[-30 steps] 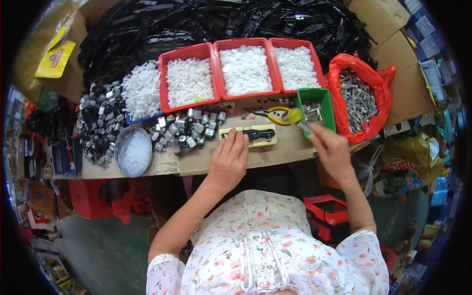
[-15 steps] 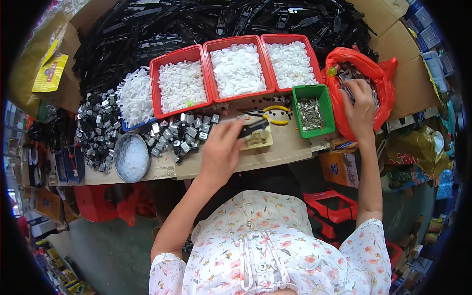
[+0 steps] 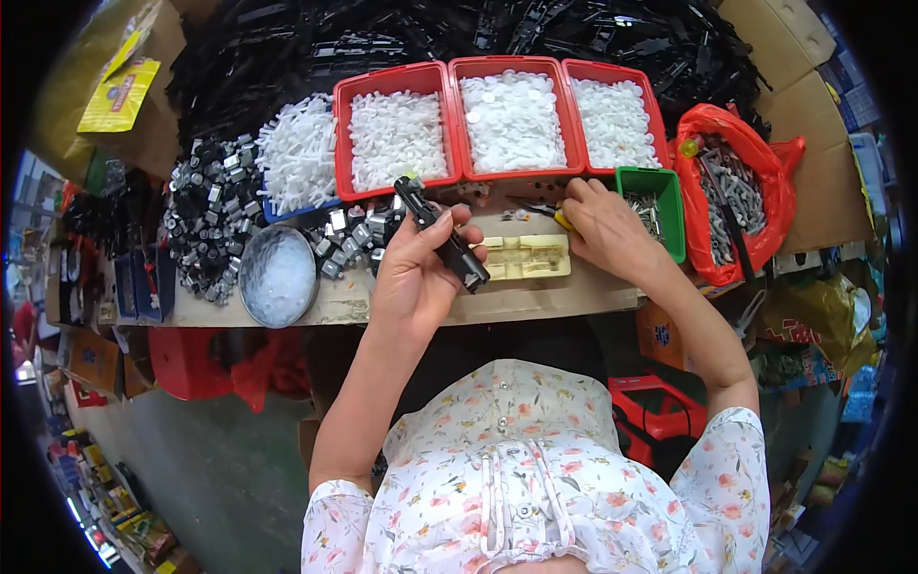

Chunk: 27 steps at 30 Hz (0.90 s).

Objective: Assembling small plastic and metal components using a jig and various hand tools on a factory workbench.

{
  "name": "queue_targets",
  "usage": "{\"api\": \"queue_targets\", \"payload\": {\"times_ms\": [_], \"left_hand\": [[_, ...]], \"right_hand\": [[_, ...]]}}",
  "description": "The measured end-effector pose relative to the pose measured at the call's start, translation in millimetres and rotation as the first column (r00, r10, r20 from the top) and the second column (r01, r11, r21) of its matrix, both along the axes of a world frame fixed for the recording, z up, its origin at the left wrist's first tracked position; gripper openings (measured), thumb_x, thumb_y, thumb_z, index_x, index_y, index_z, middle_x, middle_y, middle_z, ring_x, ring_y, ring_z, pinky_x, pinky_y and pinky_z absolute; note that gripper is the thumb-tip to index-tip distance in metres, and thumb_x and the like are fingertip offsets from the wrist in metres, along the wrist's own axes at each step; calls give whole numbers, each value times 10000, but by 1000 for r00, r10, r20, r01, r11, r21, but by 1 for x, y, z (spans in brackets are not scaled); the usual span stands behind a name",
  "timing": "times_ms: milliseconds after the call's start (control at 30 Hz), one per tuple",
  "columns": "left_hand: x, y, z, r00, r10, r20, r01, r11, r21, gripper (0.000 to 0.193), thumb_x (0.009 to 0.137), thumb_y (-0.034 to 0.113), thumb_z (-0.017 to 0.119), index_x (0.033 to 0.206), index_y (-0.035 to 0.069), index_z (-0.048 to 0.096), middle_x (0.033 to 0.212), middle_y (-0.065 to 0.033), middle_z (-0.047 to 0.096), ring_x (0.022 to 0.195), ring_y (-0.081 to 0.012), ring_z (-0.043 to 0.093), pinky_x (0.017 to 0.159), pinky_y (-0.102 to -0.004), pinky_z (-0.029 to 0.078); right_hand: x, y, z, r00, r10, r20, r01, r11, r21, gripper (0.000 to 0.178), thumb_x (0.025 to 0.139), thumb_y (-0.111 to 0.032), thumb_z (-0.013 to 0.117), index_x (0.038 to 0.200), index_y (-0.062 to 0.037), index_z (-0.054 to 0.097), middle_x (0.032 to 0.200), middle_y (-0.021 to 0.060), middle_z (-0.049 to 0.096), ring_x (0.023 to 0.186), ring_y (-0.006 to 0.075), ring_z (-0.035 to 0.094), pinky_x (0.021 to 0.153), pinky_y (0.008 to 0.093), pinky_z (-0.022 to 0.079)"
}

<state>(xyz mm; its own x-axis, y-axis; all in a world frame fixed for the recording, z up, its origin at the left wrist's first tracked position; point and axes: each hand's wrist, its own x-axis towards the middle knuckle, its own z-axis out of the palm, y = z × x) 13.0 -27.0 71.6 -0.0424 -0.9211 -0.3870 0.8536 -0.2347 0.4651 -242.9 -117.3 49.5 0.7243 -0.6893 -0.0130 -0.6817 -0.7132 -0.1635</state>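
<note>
- Left hand closed around black part, held tilted near cream fixture's left end.
- Right hand curled at yellow-handled pliers (contact hidden, I can't tell if gripped).
- Green bin just beside it.

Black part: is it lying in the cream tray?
No, the left hand holds the black part, while the cream tray sits on the table.

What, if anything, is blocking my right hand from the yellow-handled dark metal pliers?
Nothing visible: your right hand is at the yellow-handled dark metal pliers, hiding most of their handles. The green rectangular plastic box stands right of the fingers, not between.
</note>
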Motion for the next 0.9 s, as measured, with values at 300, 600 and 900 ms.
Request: {"api": "queue_targets", "payload": {"times_ms": [300,600,900], "left_hand": [[2,6,-11,962,-26,-270,17,999,-35,179,959,22,597,1103,110,535,996,-95,601,848,-232,614,832,-443,537],[-15,1,0,990,91,-104,-93,996,-8,157,955,28,616,1014,142,525,926,-72,601,804,-223,613,799,-453,544],[-26,-15,-8,989,26,-145,-29,999,-20,266,1010,355,592,932,108,530,766,-21,547,704,-168,565,730,-396,516]], "right_hand": [[-2,8,-8,978,-117,175,121,993,-15,151,682,1,677,785,38,573,957,189,534,884,353,580,750,416,494],[-8,40,31,669,-538,512,36,712,701,108,716,45,506,810,35,558,794,76,603,744,155,603,721,278,489],[36,56,23,409,-503,761,-311,707,635,149,834,102,592,846,-24,512,1000,76,584,891,145,597,816,285,488]]}}
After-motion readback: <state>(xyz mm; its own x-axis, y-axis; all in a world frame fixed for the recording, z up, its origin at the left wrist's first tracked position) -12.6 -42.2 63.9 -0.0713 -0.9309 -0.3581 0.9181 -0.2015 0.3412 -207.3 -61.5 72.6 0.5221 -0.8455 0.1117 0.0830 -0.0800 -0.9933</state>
